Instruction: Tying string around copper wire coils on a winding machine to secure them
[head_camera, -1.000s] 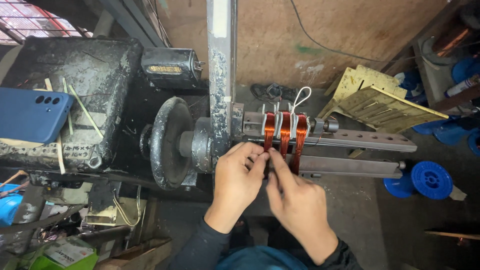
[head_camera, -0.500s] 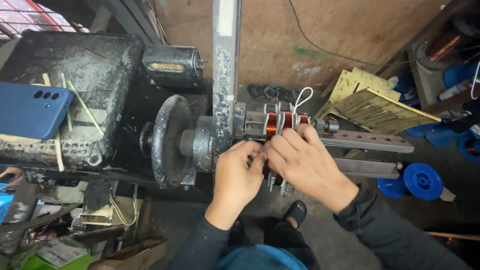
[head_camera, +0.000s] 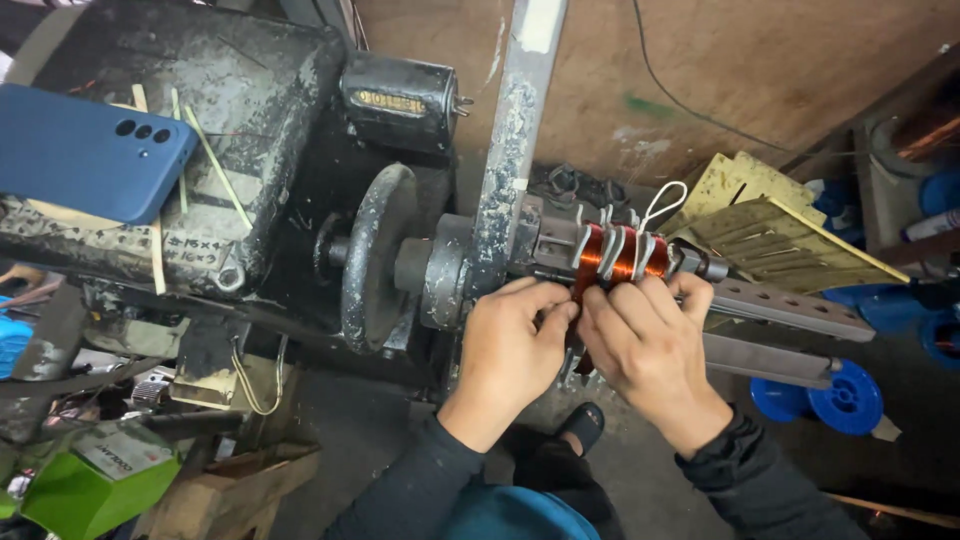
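Pinching copper coils (head_camera: 618, 255) on the winding former (head_camera: 560, 240): left hand (head_camera: 505, 345) and right hand (head_camera: 645, 345), grips closed.

head view | looks steeply down, close | over winding machine (head_camera: 420, 270)

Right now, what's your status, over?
Both hands on copper coils: left hand pinching at front, right hand beside it. Coils sit on winder spindle. Nothing blocking.
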